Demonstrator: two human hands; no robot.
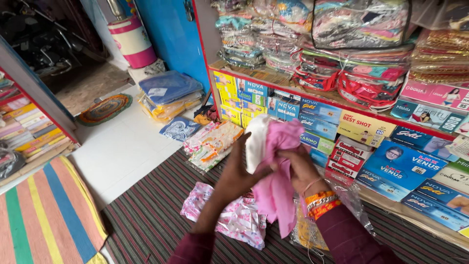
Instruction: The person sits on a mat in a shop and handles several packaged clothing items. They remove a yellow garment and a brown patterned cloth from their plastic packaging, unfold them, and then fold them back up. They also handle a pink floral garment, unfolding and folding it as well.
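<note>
Shelves of boxed garments (pixel 342 132) and bagged fabric are filling the background, above a dark striped mat (pixel 146 220) on the floor. Both hands are gripping a pink cloth (pixel 276 181), raised in front of the shelves. Left hand (pixel 237 171) is pinching its white folded part with curled fingers; right hand (pixel 300 168) is clenching the pink fabric. Below them a floral packet (pixel 229 217) is lying on the mat.

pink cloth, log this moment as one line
left hand: holds pink cloth | right hand: grips same cloth | below: floral packet on striped mat
</note>
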